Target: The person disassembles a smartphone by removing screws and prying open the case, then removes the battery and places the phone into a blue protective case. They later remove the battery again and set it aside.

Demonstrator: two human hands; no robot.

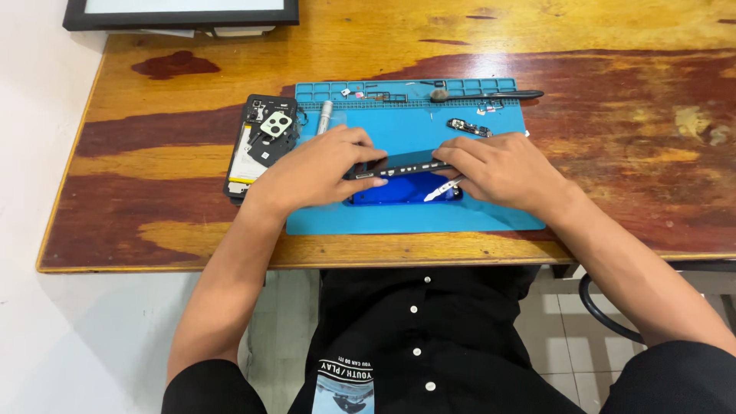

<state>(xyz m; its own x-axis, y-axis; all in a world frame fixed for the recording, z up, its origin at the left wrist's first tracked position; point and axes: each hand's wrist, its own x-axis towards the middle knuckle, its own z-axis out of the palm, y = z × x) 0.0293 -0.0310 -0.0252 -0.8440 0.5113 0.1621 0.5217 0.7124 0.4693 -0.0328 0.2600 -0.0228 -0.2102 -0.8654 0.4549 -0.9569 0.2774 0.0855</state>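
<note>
Nearest, the left hand (pixel 322 170) and right hand (pixel 502 170) each clamp one end of a dark phone frame (pixel 402 169), tilted on edge over a blue phone body (pixel 399 190) mid-mat. A metal tool (pixel 443 188) pokes beneath the right fingers. Best lifted evenly from both ends. The blue mat (pixel 491 215) has open room rightward; an opened phone (pixel 259 146) crowds the left edge on the desk (pixel 153 192).

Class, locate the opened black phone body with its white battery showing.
In the head view, the opened black phone body lies on the wooden table, touching the blue mat's left edge, just beyond the left hand.

monitor (pixel 181 13) cut off at top, mat parts (pixel 469 127) too small
</note>
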